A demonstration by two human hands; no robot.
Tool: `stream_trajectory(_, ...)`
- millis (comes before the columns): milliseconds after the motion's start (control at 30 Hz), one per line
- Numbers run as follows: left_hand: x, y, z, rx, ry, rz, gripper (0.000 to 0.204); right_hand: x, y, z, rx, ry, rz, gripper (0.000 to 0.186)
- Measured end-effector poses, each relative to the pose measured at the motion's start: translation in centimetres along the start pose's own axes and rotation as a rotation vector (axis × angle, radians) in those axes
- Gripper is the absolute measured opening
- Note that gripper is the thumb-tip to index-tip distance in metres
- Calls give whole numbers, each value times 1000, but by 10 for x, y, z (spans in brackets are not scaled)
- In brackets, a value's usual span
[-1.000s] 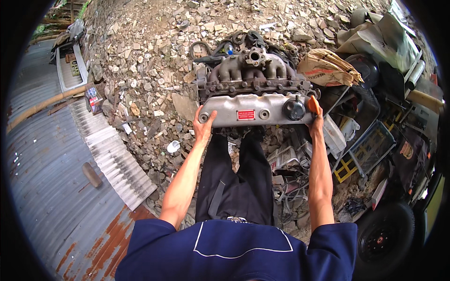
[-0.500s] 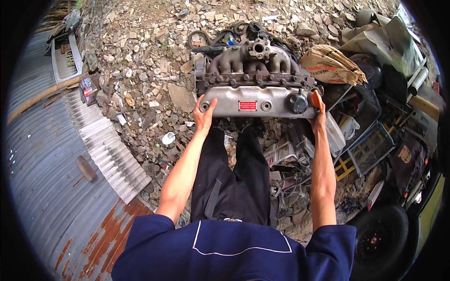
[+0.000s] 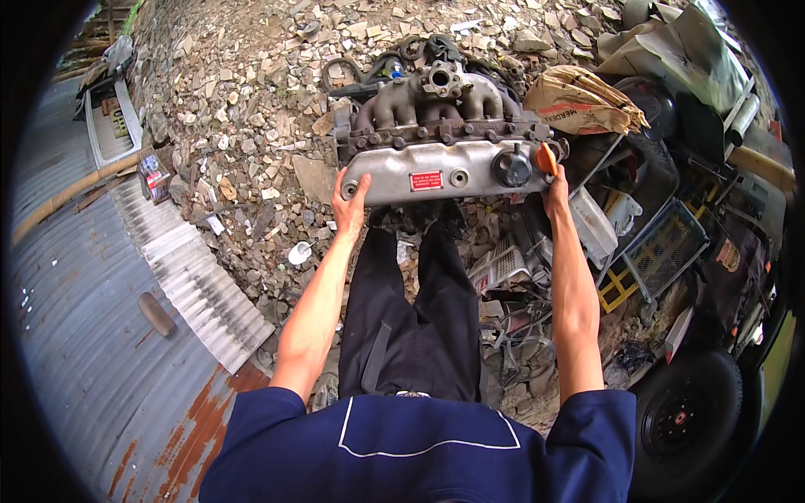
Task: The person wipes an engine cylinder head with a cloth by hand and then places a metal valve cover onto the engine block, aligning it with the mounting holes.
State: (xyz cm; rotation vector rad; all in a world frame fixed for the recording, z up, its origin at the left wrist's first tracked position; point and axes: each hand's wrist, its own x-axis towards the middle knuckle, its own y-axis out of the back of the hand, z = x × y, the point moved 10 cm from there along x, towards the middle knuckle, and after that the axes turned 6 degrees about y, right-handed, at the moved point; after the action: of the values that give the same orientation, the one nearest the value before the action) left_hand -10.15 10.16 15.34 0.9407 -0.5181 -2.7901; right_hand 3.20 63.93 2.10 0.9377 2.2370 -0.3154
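Note:
An engine cylinder head assembly is held in front of me above my dark trousers, with a cast exhaust manifold on its far side and a silver valve cover on its near side. The cover carries a red label, a black cap and an orange part at its right end. My left hand grips the cover’s left end with fingers and thumb wrapped round it. My right hand is closed on the right end, beside the orange part; some of its fingers are hidden.
Rubble covers the ground. Corrugated sheets and a bamboo pole lie left, hoses behind the engine. At right are a paper sack, crates, scrap and a tyre beside a vehicle.
The assembly, still in both hands, has moved away from my body, higher in the picture, and slightly left. The surroundings shift slightly in the view too.

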Motion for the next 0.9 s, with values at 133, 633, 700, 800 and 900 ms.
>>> stream_trajectory(133,2,-4,1,7,26,5,85,24,10,6,-77,132,40,52)
stream_trajectory(633,0,0,13,57,-66,-35,78,-3,-19,-15,-158,-113,-25,79)
stream_trajectory(700,-3,-2,21,52,-75,-44,77,1,-14,-7,-133,-129,-33,71)
stream_trajectory(800,-5,1,16,53,-77,-49,75,0,-19,-3,-81,-132,-34,64)
stream_trajectory(900,-8,-3,20,43,-72,-78,72,0,-16,-2,-80,-115,-31,63)
